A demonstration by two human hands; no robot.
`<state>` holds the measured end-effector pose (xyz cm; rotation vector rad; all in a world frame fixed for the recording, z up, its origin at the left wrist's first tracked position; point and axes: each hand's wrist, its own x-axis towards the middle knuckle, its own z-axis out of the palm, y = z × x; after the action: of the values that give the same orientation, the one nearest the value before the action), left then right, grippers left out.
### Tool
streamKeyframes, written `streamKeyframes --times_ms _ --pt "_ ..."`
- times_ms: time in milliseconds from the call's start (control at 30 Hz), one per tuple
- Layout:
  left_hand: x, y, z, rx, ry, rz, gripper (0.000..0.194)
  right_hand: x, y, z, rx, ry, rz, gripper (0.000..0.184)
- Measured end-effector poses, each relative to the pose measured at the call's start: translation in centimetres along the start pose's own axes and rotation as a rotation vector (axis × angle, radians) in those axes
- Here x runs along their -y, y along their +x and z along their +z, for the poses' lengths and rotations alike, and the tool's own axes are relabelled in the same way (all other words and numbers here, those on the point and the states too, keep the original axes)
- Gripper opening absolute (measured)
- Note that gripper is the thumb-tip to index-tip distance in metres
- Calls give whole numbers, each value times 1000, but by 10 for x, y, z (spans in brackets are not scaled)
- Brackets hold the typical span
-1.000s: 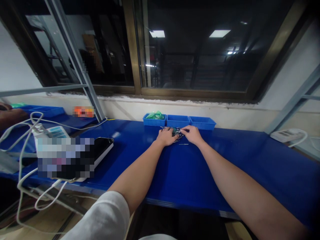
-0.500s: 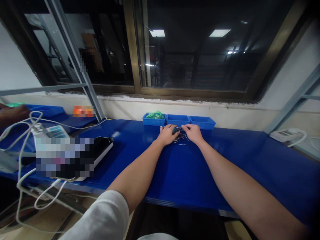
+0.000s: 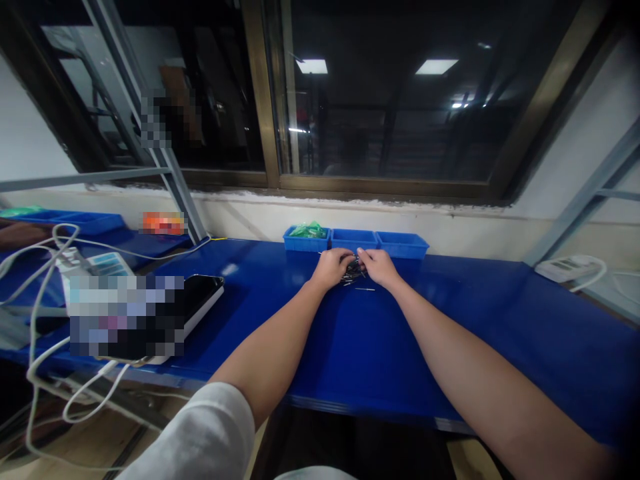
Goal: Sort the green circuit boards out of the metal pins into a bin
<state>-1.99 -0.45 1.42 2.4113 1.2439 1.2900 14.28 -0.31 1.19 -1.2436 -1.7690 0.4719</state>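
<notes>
A small heap of thin metal pins (image 3: 354, 272), silver and dark, lies on the blue table just in front of the bins. My left hand (image 3: 330, 268) curls round the heap's left side, fingers bent over it. From the right, my right hand (image 3: 380, 268) closes in with thumb and fingers together on the pins at the heap's edge. The fingertips partly hide the pins. One single pin (image 3: 365, 289) lies flat on the table, nearer to me than the heap.
Three blue bins stand behind my hands; the left bin (image 3: 306, 243) holds green plastic. At left are a dark phone-like device (image 3: 204, 300) on a white base and white cables (image 3: 37, 327). A white power strip (image 3: 565, 268) sits at right. A co-worker's hand (image 3: 23, 235) shows far left.
My hands have come closer together, drawing the spread pins into a tighter heap. The dark green thing seen by my left fingers no longer shows. The co-worker's hand has moved lower.
</notes>
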Motion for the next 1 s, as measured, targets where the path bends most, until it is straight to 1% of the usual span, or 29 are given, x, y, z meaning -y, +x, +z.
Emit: streamKeyframes --times_ms 67,167,267,367,433,533,600,767,833,900,1000 --pt "-1 0 -1 25 -23 -23 19 -2 1 0 -2 18 -27 44" --pt "-2 -1 -2 58 -7 -42 19 -5 2 0 -10 97 -89 31" --pt "-2 -1 -3 71 12 -55 21 -8 4 1 6 132 -87 24" --pt "-1 -1 -3 80 -14 -66 24 -10 4 2 25 82 -64 26" --pt "0 -1 -2 73 -41 -68 27 -9 5 2 12 82 -63 27" --pt "1 -1 -1 69 -67 -71 31 -7 4 2 -22 209 -65 26" --pt "2 -1 -1 73 -71 -78 34 -5 3 2 -36 313 -56 29" --pt "0 -1 -1 75 -102 -100 43 -3 3 -3 -42 397 60 37" --pt "0 -2 -1 61 -119 -109 47 -6 5 -8 -120 424 97 39" --pt "2 -2 0 33 -112 -122 48 -12 9 -15 -253 439 121 39" --pt "7 -1 2 -1 -39 -137 44 -24 14 -28 -441 452 170 39"
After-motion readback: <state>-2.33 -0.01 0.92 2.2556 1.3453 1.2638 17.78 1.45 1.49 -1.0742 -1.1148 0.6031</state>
